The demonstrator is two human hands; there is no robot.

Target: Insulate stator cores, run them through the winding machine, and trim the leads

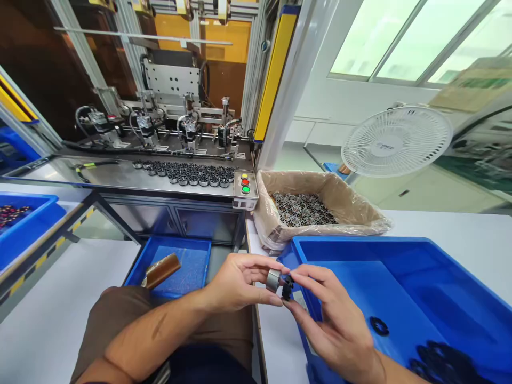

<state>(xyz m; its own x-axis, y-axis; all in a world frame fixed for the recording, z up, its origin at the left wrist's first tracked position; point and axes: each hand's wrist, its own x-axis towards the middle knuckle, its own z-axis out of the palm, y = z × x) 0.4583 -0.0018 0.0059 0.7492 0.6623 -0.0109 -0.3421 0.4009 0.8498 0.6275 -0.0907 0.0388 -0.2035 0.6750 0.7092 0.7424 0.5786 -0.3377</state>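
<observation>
Between thumb and fingers, my left hand (244,282) grips a silver metal ring (273,280), shaped like a short cylinder. My right hand (328,314) pinches a black toothed plastic ring (287,288) right beside it. The two parts face each other closely; whether they touch I cannot tell. Both hands are over the left rim of a large blue bin (360,248). Inside that bin lie a single black ring (379,326) and a dark pile of black rings (440,362) at the near right.
A plastic-lined carton (276,226) of metal parts stands behind the bin. Rows of ring parts (192,173) sit on the machine's ledge, left of a button box (245,192). A white fan (396,141) is at right. A blue tray (188,266) holds a brown roll (162,271).
</observation>
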